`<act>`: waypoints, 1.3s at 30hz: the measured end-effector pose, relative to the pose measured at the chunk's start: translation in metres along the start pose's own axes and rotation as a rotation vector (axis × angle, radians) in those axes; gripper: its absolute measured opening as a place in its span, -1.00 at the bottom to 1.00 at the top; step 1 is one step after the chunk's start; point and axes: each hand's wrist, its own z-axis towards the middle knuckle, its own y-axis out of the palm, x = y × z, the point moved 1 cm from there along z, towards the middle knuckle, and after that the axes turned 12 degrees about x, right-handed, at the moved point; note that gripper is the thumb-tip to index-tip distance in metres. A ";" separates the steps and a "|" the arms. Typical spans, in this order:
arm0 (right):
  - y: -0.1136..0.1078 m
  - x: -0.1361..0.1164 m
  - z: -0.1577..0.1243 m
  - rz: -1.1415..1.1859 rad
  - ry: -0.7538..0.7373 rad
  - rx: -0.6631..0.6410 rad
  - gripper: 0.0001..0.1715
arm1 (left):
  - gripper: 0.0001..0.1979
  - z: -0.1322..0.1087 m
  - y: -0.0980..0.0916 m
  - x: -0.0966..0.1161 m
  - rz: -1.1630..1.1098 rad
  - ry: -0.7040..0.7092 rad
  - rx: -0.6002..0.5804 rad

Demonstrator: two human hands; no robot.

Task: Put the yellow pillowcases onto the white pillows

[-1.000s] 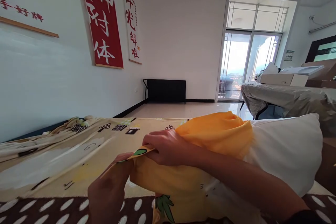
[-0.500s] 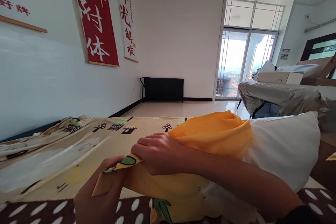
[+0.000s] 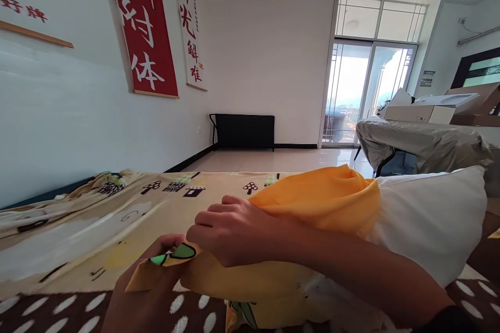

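Note:
A yellow-orange pillowcase [image 3: 312, 195] covers the left part of a white pillow [image 3: 433, 218], whose right end is bare. The case carries green printed shapes near its left end. My right hand [image 3: 230, 231] is closed on the pillowcase's edge, its forearm crossing over the pillow. Lower and to the left, my left hand [image 3: 148, 281] grips a folded corner of the same case. The two hands are close together. Part of the pillow lies hidden inside the case and behind my right forearm.
Under the pillow spreads a beige printed blanket [image 3: 156, 218], with a brown white-dotted cloth [image 3: 58, 312] in front. A plastic-covered table [image 3: 422, 140] bearing boxes [image 3: 414, 113] stands at the right. A black folded frame [image 3: 245, 131] leans against the far wall.
Both hands have shifted slightly left and down with the pillowcase edge. The pillow's bare end sits a little farther right in view.

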 end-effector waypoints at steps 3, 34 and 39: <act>0.000 0.000 -0.002 0.017 -0.012 -0.019 -0.79 | -0.66 -0.003 -0.003 0.003 -0.095 -0.088 -0.146; -0.042 0.032 0.022 0.138 0.439 0.026 -0.81 | -0.55 -0.055 0.079 -0.006 -0.479 -0.287 -0.094; -0.036 0.027 0.019 0.161 0.300 -0.139 -0.80 | -0.56 -0.075 0.090 -0.003 -0.451 -0.305 0.104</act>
